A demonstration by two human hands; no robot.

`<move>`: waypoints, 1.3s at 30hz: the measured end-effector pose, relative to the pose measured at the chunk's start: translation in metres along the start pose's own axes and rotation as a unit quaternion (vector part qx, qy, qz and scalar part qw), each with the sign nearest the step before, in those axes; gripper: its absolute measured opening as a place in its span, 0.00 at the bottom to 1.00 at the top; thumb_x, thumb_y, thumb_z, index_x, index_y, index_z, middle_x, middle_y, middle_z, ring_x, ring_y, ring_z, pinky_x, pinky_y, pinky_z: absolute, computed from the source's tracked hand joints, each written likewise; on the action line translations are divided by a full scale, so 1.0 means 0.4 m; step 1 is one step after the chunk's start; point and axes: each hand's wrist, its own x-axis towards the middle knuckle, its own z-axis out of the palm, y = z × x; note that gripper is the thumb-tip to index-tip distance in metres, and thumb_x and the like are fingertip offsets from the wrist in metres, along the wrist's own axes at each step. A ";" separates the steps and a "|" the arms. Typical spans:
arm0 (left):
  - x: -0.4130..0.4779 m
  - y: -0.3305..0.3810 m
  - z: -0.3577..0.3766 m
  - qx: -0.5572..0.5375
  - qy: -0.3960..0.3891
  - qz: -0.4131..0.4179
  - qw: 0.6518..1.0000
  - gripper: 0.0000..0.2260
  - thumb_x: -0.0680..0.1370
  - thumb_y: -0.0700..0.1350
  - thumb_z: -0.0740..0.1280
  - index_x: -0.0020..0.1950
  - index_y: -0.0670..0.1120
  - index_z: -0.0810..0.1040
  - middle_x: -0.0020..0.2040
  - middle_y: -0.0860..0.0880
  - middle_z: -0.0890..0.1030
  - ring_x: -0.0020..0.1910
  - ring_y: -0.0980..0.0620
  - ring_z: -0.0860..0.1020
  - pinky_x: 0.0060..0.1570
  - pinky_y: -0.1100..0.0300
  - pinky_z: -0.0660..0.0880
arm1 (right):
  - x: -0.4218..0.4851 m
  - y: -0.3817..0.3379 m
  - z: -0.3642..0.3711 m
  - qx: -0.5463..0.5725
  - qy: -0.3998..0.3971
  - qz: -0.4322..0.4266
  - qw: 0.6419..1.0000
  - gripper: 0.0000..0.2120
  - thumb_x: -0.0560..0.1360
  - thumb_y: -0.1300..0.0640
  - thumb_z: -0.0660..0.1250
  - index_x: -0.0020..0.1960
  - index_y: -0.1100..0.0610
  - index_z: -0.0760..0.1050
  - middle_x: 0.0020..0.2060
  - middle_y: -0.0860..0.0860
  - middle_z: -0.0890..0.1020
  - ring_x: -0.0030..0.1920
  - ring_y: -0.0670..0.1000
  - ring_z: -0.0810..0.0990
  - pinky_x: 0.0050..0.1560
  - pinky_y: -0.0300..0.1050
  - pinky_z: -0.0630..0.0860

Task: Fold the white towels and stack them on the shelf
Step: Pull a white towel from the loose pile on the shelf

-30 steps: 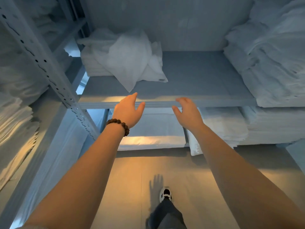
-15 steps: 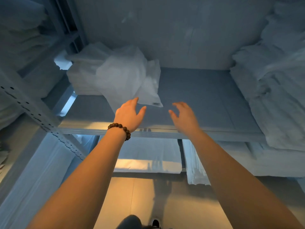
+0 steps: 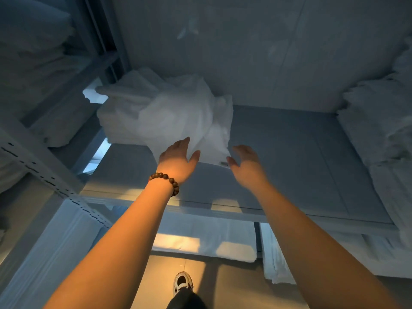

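A loose, crumpled white towel (image 3: 185, 121) lies draped over a stack of folded white towels (image 3: 120, 126) at the back left of a grey metal shelf (image 3: 289, 166). My left hand (image 3: 178, 159), with a bead bracelet on the wrist, is open with its fingertips at the hanging lower corner of the loose towel. My right hand (image 3: 247, 166) is open too, just right of that corner, beside the towel's small label. Neither hand holds anything.
A tall pile of white towels (image 3: 383, 130) fills the shelf's right side. Below, more folded towels (image 3: 207, 239) lie on a lower shelf. A perforated metal upright (image 3: 44, 175) stands at the left, with more linen (image 3: 29, 52) beyond. My shoe (image 3: 181, 282) is on the floor.
Both hands have reached forward and up over the shelf's front edge, coming right up to the loose towel's hanging corner. The view has tilted upward.
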 end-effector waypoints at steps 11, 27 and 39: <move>0.230 -0.173 -0.107 -0.025 0.076 0.014 0.997 0.27 0.80 0.55 0.57 0.76 0.46 0.57 0.74 0.46 0.62 0.73 0.48 0.61 0.70 0.52 0.58 | 0.244 -0.167 0.094 -0.014 0.021 -0.050 0.998 0.21 0.79 0.52 0.60 0.70 0.57 0.67 0.70 0.55 0.68 0.69 0.55 0.67 0.69 0.50 0.64; 0.572 -0.359 -0.165 0.163 -0.028 -0.001 0.986 0.62 0.56 0.74 0.69 0.75 0.53 0.35 0.76 0.50 0.36 0.75 0.46 0.37 0.71 0.36 0.44 | 0.638 -0.180 0.099 0.150 -0.013 0.071 0.986 0.50 0.61 0.32 0.71 0.75 0.44 0.51 0.72 0.54 0.62 0.69 0.57 0.67 0.62 0.48 0.71; 0.637 -0.373 -0.056 0.064 0.058 0.062 0.994 0.29 0.72 0.60 0.66 0.70 0.52 0.67 0.70 0.52 0.70 0.74 0.47 0.57 0.69 0.36 0.49 | 0.706 -0.188 0.174 0.278 -0.045 0.036 0.959 0.45 0.63 0.55 0.79 0.73 0.50 0.58 0.67 0.52 0.71 0.63 0.55 0.73 0.61 0.54 0.74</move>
